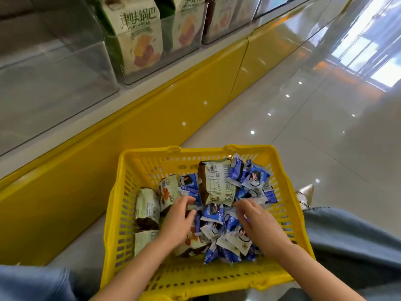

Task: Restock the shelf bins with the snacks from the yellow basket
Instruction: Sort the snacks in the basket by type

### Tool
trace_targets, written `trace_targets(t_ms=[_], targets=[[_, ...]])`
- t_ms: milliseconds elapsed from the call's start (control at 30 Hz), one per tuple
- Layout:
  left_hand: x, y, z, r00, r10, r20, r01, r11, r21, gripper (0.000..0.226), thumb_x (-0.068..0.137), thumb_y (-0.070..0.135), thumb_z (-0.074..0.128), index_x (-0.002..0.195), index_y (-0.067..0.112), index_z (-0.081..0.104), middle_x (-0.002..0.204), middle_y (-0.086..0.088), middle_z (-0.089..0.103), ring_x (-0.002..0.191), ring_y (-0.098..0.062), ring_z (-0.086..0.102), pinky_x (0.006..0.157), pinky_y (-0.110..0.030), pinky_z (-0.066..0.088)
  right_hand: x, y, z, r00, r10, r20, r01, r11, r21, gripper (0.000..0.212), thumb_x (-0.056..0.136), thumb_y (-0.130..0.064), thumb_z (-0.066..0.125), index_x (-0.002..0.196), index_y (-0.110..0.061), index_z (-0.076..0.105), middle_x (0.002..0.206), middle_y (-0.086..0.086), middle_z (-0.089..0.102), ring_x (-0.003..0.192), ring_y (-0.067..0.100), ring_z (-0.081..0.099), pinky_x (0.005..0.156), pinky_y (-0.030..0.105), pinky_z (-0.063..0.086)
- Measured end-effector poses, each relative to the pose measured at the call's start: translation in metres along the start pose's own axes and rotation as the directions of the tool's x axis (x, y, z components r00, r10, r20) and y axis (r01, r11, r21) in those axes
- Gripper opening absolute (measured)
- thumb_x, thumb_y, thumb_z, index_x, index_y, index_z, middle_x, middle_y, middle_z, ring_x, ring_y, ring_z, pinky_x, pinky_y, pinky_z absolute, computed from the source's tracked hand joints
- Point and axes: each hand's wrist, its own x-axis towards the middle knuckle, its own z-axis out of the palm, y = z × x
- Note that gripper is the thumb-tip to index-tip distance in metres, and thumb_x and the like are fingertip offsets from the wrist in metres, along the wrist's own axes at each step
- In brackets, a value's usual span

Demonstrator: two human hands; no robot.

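yellow basket [121,213] holds small blue packets [256,177] and cream-brown bags [147,207]; biggest bag [217,181] points its barcode end away from the person. left hand [178,218] and right hand [256,220] rest among packets, grip unclear.

The yellow perforated plastic basket [121,213] stood on the glossy tiled floor [303,127] beside the yellow shelf base [152,109]. It held small blue-and-white snack packets [258,179] and larger cream-and-brown snack bags [217,181]. The left hand [178,220] and the right hand [258,222] rested palm-down on the packets, fingers loosely bent. Clear plastic shelf bins [54,72] stood above the base.
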Motion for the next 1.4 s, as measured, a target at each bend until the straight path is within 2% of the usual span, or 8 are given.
trace_targets(t_ms=[133,333,533,867,967,1133,1300,1400], targets=[[0.025,-0.024,-0.014,0.994,-0.104,-0.034,0.103,0.995,-0.016,0.035,0.093,0.019,0.054,0.127,0.019,0.046,0.132,0.003,0.049,0.118,-0.011,0.046,0.097,-0.024,0.036,0.025,-0.026,0.041,0.984,0.016,0.178,-0.041,0.99,0.138,0.042,0.096,-0.028,0.046,0.136,-0.02,0.037,0.136,-0.005,0.04,0.118,0.012,0.047,0.097,0.023,0.038],[0.031,-0.027,0.027,0.927,-0.326,0.185,0.353,0.925,-0.141,0.039,0.095,0.021,0.051,0.13,0.006,0.042,0.131,-0.008,0.052,0.118,-0.019,0.05,0.086,-0.018,0.037,0.033,-0.041,0.09,0.947,0.32,0.018,-0.317,0.927,0.2,0.061,0.087,-0.024,0.062,0.135,-0.008,0.029,0.138,0.009,0.029,0.131,0.021,0.029,0.109,0.027,0.028],[0.021,-0.024,0.043,0.94,-0.312,0.14,0.336,0.921,-0.199,0.028,0.092,0.023,0.055,0.118,0.013,0.048,0.108,0.004,0.055,0.094,-0.008,0.053,0.072,-0.011,0.04,0.044,-0.037,0.091,0.802,0.569,0.182,-0.586,0.691,0.423,0.059,0.085,-0.034,0.065,0.128,-0.005,0.036,0.126,0.011,0.051,0.115,0.023,0.052,0.092,0.032,0.047],[-0.007,-0.028,0.024,0.953,-0.274,0.126,0.302,0.868,-0.394,0.016,0.099,0.024,0.038,0.086,0.019,0.047,0.084,-0.003,0.052,0.077,-0.014,0.051,0.069,-0.024,0.041,0.026,-0.033,0.058,0.725,0.46,0.513,-0.682,0.379,0.625,0.046,0.09,-0.021,0.06,0.13,-0.005,0.044,0.095,0.006,0.058,0.072,0.013,0.056,0.063,0.021,0.048],[-0.01,-0.026,0.015,0.95,-0.304,0.073,0.305,0.852,-0.425,0.022,0.101,0.023,0.031,0.083,0.017,0.042,0.086,-0.009,0.047,0.078,-0.017,0.048,0.069,-0.027,0.04,0.019,-0.025,0.028,0.741,0.398,0.541,-0.672,0.456,0.584,0.037,0.094,-0.019,0.054,0.129,-0.007,0.047,0.09,0.004,0.059,0.068,0.01,0.055,0.063,0.018,0.048],[-0.017,-0.005,-0.001,0.943,-0.312,0.118,0.32,0.743,-0.588,0.022,0.1,0.033,0.033,0.093,0.023,0.05,0.093,-0.001,0.062,0.077,-0.006,0.064,0.059,-0.016,0.048,0.01,0.018,-0.02,0.872,0.359,0.334,-0.438,0.876,0.203,0.034,0.096,-0.022,0.048,0.13,-0.017,0.049,0.099,-0.001,0.061,0.073,0.014,0.059,0.057,0.016,0.045],[-0.028,0.014,-0.002,0.945,-0.22,0.243,0.321,0.77,-0.552,0.018,0.087,0.036,0.059,0.102,0.034,0.048,0.105,0.017,0.059,0.086,0.01,0.057,0.071,-0.017,0.04,0.002,0.043,-0.034,0.889,0.403,0.218,-0.346,0.902,-0.257,0.04,0.094,-0.016,0.051,0.133,-0.025,0.046,0.134,0.004,0.048,0.112,0.019,0.051,0.092,0.029,0.046],[-0.036,0.023,0.001,0.958,-0.133,0.254,0.251,0.815,-0.522,0.022,0.089,0.026,0.06,0.098,0.042,0.048,0.097,0.025,0.058,0.084,0.016,0.057,0.07,-0.01,0.043,-0.004,0.023,-0.028,0.95,0.309,0.042,-0.303,0.947,-0.112,0.041,0.093,-0.029,0.052,0.134,-0.028,0.043,0.134,-0.005,0.045,0.116,0.013,0.048,0.094,0.026,0.044]])
